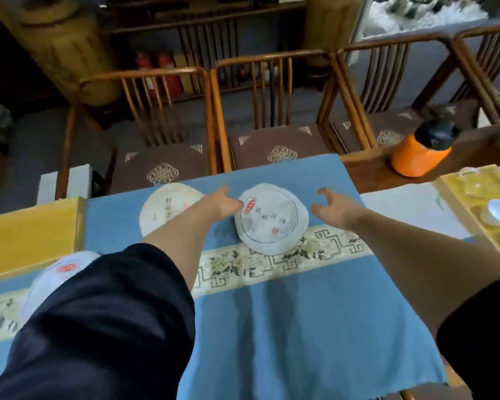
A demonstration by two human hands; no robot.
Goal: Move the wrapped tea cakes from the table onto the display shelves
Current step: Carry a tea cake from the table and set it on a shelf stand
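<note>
A: Tea cake, wrapped, lay flat on the blue cloth between both hands. Step was the reach, nothing lifted yet.

B: Grip state?

A: Left hand had loose fingers, tips at the cake's left edge, maybe touching, not curled round it. Right hand was spread and released, just beside the right edge, apart from it.

B: Next move?

A: My guess: both hands needed to close in on the rim from either side and get fingertips under it, since it sat flat. No shelves were clearly in view, so the carry would've meant turning away.

B: Other cakes?

A: Second cake just outside the left hand, partly behind that forearm. Third cake nearer the body, half hidden by the dark sleeve.

B: Obstacles?

A: Nothing between the hands and the cake. Orange bottle well beyond the right hand; tray of white cups further out on that side. Chairs stood past the cake.
</note>
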